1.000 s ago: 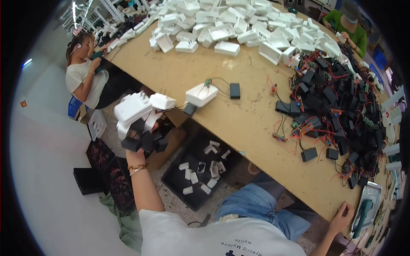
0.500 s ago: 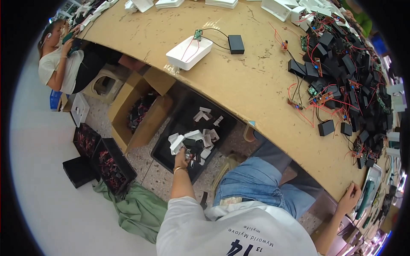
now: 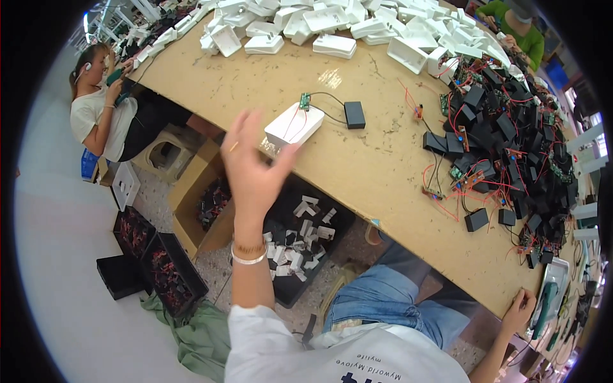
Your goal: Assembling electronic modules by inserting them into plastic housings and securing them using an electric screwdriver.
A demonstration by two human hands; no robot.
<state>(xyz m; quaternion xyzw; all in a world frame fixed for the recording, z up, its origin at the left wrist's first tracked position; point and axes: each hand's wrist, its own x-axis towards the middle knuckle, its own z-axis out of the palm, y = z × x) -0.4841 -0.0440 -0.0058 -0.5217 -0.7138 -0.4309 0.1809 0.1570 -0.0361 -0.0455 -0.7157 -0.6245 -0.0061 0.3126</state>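
Observation:
My left hand (image 3: 252, 169) is raised over the table's near edge, blurred, its fingers spread and nothing visible in it. Just beyond its thumb lies a white plastic case (image 3: 294, 127). A small green circuit board (image 3: 305, 101) sits at the case's far rim, with thin red wires crossing the case. Black wires link that board to a black box (image 3: 354, 115) on its right. At the table's right edge my right hand (image 3: 520, 309) rests with curled fingers; what they may hold is hidden. Beside it, a green handheld tool (image 3: 544, 300) lies in a metal tray (image 3: 560, 271).
Black boxes with wired boards (image 3: 511, 147) are heaped at the right, white cases (image 3: 325, 19) at the back. Below the table edge stand a black bin (image 3: 290, 297) of white pieces and a cardboard box (image 3: 185, 175). Co-workers sit far left and far right.
My left hand has risen from the black bin to the table edge. The white pieces it held are out of it. My view has tilted up; my right hand stays put.

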